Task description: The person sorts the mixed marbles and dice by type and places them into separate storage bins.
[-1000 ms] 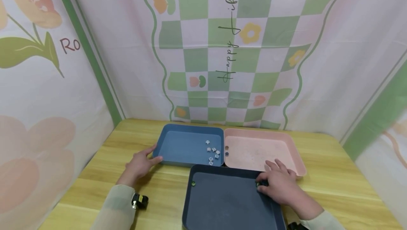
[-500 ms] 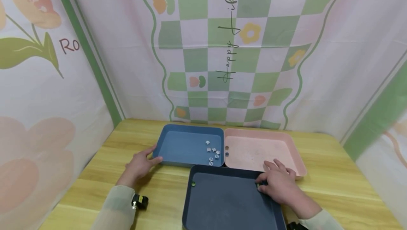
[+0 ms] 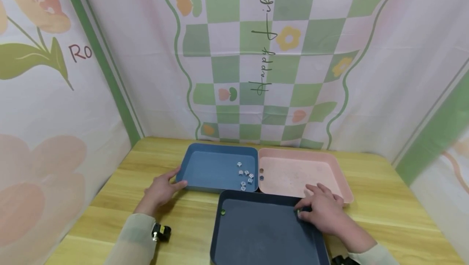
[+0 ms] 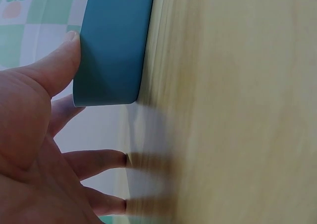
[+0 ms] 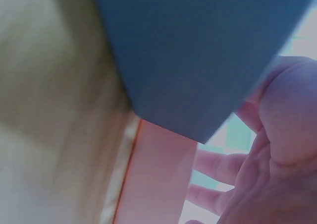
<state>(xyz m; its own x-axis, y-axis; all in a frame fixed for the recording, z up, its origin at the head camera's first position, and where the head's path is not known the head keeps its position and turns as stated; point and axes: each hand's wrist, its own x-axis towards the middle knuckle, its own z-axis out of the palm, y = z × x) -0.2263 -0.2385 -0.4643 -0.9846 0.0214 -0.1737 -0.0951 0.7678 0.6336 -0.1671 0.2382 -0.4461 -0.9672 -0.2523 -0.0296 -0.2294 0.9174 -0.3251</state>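
Note:
My left hand (image 3: 161, 189) holds the near left corner of the blue tray (image 3: 205, 187) between thumb and index finger. Its other fingers reach down to the tabletop in the left wrist view. Over the far right corner of the dark grey tray (image 3: 264, 232), my right hand (image 3: 324, 210) pinches a small green marble (image 3: 299, 213) between thumb and index finger; most of it is hidden. Another green marble (image 3: 222, 212) lies in that tray's far left corner. Several white dice (image 3: 246, 173) sit in the right part of the blue tray.
To the right of the blue tray stands a pink tray (image 3: 340, 175), with a brown round piece (image 3: 261, 170) and a blue one (image 3: 261, 178) against its left wall. All three trays rest close together on a wooden table (image 3: 377, 200). A patterned curtain (image 3: 256, 53) hangs behind.
My right thumb and index finger have shifted slightly at the dark tray's corner, with the pinched marble a touch further right. The left hand and the trays stay where they were.

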